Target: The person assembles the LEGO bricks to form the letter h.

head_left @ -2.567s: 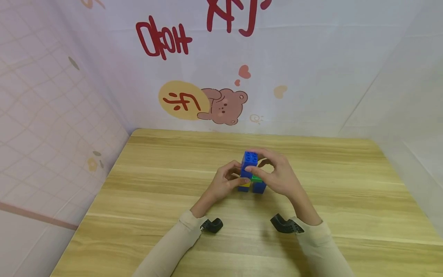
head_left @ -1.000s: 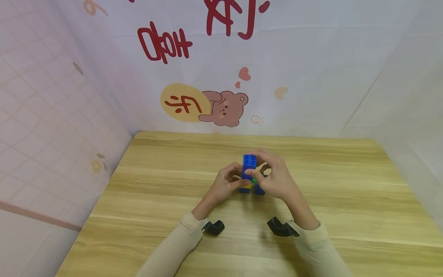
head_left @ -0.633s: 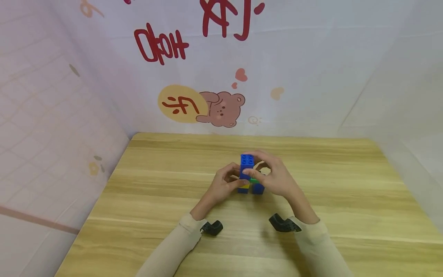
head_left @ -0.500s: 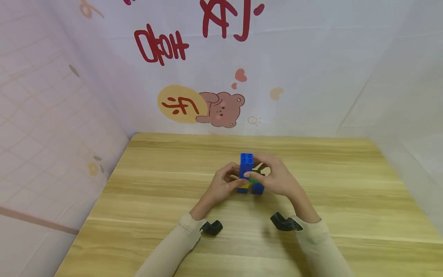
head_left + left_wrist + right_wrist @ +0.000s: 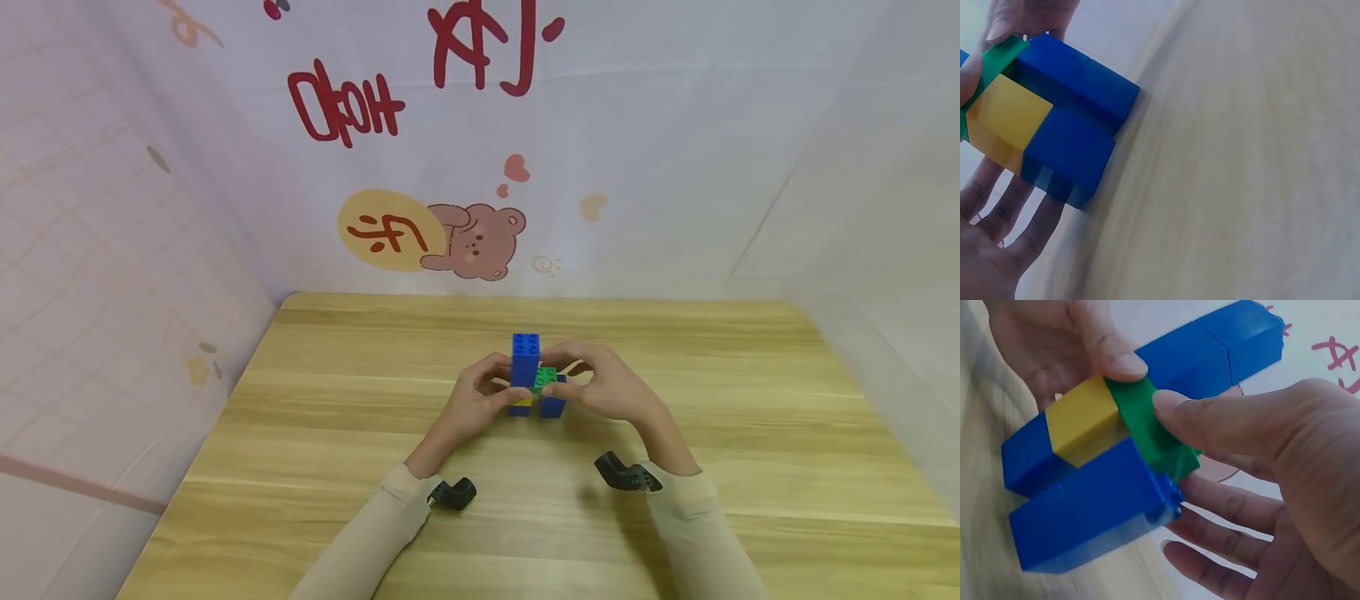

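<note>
Green brick (image 5: 545, 377) sits pinched between the right hand (image 5: 609, 390) thumb and the left hand (image 5: 476, 397) thumb, both hands curled around the block stack (image 5: 527, 372).

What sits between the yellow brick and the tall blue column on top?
A flat green brick sits between the yellow brick and the blue column, clearest in the right wrist view.

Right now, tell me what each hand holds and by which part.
Both hold the brick stack. The left hand steadies its left side, thumb on the green plate. The right hand pinches that plate's right end.
</note>
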Available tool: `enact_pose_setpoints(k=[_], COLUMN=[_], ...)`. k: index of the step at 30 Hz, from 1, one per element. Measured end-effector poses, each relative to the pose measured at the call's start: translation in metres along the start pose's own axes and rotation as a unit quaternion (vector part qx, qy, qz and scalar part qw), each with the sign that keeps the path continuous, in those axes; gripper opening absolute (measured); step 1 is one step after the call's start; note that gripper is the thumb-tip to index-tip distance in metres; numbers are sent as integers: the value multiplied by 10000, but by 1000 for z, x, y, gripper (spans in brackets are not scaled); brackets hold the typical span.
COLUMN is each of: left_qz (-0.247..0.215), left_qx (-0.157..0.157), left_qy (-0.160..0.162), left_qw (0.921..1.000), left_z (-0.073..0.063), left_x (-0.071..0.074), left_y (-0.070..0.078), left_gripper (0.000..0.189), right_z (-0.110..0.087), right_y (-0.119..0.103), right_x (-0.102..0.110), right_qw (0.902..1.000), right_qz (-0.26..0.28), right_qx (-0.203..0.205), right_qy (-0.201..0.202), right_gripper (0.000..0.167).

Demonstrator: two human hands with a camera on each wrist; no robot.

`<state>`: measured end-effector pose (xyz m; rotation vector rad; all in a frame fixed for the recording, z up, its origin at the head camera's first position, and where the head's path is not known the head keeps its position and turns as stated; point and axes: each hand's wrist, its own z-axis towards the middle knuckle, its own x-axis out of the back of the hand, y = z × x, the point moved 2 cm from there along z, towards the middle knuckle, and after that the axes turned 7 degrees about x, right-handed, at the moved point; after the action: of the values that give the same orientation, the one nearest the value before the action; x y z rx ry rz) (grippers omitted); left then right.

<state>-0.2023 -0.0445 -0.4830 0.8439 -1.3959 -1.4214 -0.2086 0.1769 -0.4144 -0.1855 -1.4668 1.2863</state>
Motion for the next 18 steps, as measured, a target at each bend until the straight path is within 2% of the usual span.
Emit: enact_pose_setpoints(k=[6, 18], left_qz=[62, 118], left_qx=[-28, -6], left_qy=[128, -34], left_qw=[9999, 9999], left_z=[0, 4], left_x=[6, 10], left_y=[0, -1], left_gripper=[28, 30], right_z=[-1, -1], right_y=[8, 23], right_x=[-2, -9], right_qw=[9996, 9992], right_qz=[11, 54], right_qx=[-208, -314], right_qy=[-172, -235], right_gripper=[40, 32])
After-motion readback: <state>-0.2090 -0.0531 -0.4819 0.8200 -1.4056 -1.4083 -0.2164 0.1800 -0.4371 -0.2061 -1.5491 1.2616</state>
